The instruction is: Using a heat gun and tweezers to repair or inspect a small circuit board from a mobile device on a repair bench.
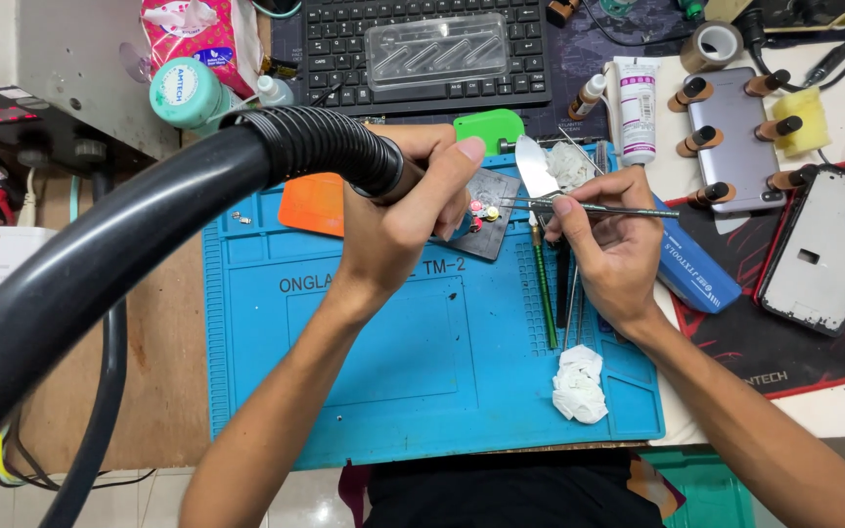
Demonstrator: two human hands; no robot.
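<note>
So the left hand is wrapped tight around the ribbed black hose handle, nozzle aimed toward 4 o'clock at the small dark board on the blue rubbery mat. The right hand pinches thin steel tweezers, long axis running 3 to 9 o'clock, tips just right of the board and nearer it.
</note>
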